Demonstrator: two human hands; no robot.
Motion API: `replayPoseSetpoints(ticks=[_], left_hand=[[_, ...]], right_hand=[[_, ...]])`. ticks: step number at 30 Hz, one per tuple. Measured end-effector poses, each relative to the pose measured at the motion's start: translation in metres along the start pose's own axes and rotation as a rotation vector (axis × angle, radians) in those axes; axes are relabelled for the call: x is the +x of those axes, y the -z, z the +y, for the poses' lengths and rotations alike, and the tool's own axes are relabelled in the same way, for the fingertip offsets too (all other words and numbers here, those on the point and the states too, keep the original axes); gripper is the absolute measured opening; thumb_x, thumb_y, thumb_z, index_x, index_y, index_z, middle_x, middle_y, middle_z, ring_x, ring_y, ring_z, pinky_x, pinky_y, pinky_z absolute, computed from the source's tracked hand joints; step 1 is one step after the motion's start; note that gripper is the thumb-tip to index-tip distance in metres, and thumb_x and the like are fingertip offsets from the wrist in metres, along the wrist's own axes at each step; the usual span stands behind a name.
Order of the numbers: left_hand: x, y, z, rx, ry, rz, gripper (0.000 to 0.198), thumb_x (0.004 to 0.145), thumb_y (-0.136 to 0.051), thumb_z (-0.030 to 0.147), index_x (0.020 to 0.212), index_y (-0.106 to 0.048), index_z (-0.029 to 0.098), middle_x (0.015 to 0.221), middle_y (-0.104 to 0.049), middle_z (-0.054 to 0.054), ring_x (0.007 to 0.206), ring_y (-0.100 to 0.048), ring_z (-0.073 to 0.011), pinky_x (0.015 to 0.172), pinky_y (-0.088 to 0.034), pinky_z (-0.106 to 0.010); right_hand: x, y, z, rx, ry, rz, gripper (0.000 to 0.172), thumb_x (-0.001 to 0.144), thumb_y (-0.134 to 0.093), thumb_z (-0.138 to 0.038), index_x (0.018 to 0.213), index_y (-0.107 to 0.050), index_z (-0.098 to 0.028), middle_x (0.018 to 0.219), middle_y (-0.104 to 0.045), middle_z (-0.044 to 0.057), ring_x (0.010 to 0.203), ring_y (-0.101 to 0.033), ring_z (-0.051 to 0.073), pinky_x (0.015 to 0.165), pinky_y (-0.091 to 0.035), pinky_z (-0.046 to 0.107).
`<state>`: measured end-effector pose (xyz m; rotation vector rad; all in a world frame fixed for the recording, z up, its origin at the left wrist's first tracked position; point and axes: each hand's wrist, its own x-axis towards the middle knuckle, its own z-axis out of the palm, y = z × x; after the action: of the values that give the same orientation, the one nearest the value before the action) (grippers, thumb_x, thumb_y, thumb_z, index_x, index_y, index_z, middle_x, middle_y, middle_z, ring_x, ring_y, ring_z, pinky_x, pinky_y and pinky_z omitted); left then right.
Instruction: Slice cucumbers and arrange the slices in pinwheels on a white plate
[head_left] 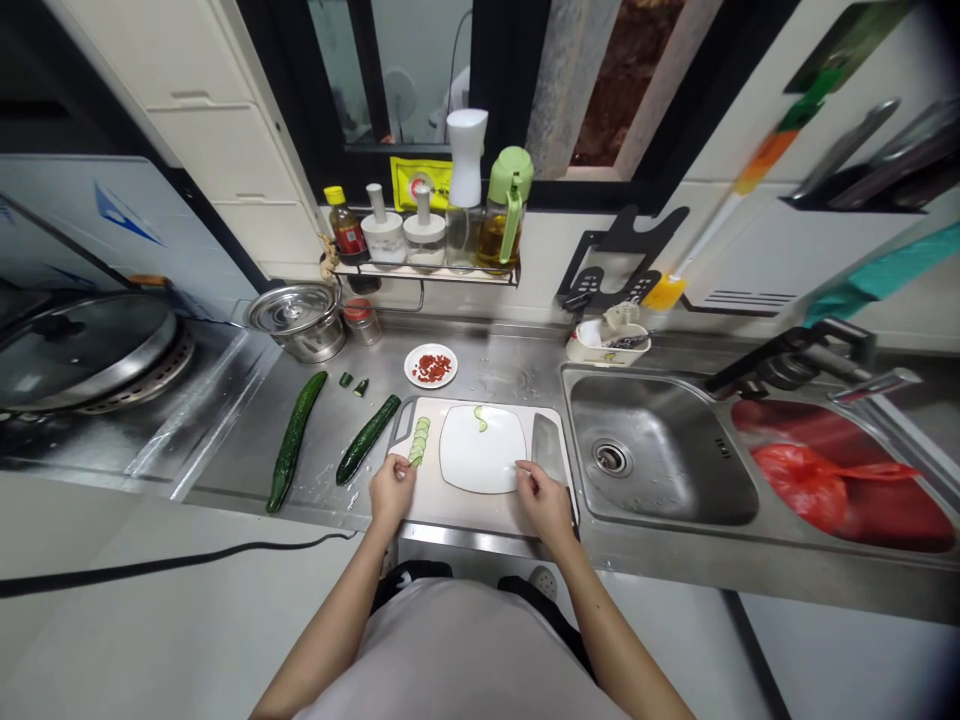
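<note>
On the pale cutting board (420, 500), a row of overlapping cucumber slices (421, 438) lies along the left side. My left hand (393, 490) has its fingertips pinched at the near end of that row, on a cucumber slice. A white, rounded-square plate (480, 465) rests mid-board, with a few cucumber slices (480, 418) near its far edge. My right hand (543, 500) is closed, thumb and fingers at the plate's right rim. Beside the plate lies a kitchen knife (551, 450) with a broad grey blade; its dark handle is partly behind my right forearm.
Left of the board lie a cut cucumber (367, 440), a whole cucumber (296, 440) and small end pieces (361, 387). A small dish (431, 367) holds chopped red bits. The sink (660, 450) is at right, a lidded pan (82, 345) far left, and a condiment rack (427, 270) behind.
</note>
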<state>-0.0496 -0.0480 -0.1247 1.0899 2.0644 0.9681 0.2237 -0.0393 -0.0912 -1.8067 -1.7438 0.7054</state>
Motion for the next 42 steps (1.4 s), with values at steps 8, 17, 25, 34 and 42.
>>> replayPoseSetpoints(ticks=[8,17,25,34,42], left_hand=[[-0.006,0.020,0.061,-0.664,0.073,-0.272,0.042,0.052,-0.084,0.041,0.079,-0.062,0.016,0.067,-0.062,0.001,0.065,-0.057,-0.0115,0.068,-0.042,-0.023],[-0.025,0.024,0.107,-0.681,-0.061,-0.403,0.029,0.061,-0.081,0.031,0.081,-0.065,0.016,0.067,-0.060,0.002,0.064,-0.053,-0.0088,0.065,-0.041,-0.020],[-0.032,0.024,0.110,-0.386,-0.311,-0.277,0.017,0.070,-0.071,0.030,0.081,-0.066,0.018,0.074,-0.063,0.000,0.065,-0.048,-0.0113,0.066,-0.040,-0.024],[-0.036,0.025,0.114,-0.286,-0.355,-0.191,0.014,0.067,-0.074,0.031,0.074,-0.068,0.022,0.070,-0.061,0.000,0.068,-0.050,-0.0163,0.073,-0.040,-0.028],[-0.047,0.016,0.108,-0.645,0.195,-0.544,0.048,0.072,-0.069,0.052,0.103,-0.057,0.018,0.068,-0.064,-0.001,0.052,-0.049,-0.0094,0.053,-0.035,-0.021]], right_hand=[[0.013,-0.011,-0.059,0.374,0.068,-0.167,0.032,0.083,-0.053,-0.043,0.098,-0.069,-0.020,0.067,-0.061,0.001,0.064,-0.056,0.017,0.062,-0.044,0.027],[0.029,-0.004,-0.112,0.633,0.168,-0.214,0.016,0.081,-0.058,-0.035,0.083,-0.064,-0.020,0.081,-0.066,0.001,0.077,-0.057,0.015,0.073,-0.045,0.027],[0.029,-0.005,-0.106,0.639,0.084,-0.234,0.014,0.077,-0.057,-0.031,0.072,-0.060,-0.019,0.068,-0.058,-0.002,0.067,-0.051,0.013,0.064,-0.040,0.025],[0.029,0.001,-0.108,0.755,-0.045,-0.377,0.010,0.072,-0.053,-0.029,0.069,-0.057,-0.020,0.059,-0.054,-0.004,0.057,-0.050,0.011,0.057,-0.042,0.023],[0.027,0.003,-0.104,0.686,0.091,-0.236,0.014,0.076,-0.057,-0.033,0.073,-0.059,-0.019,0.066,-0.057,-0.002,0.064,-0.052,0.012,0.062,-0.041,0.024]])
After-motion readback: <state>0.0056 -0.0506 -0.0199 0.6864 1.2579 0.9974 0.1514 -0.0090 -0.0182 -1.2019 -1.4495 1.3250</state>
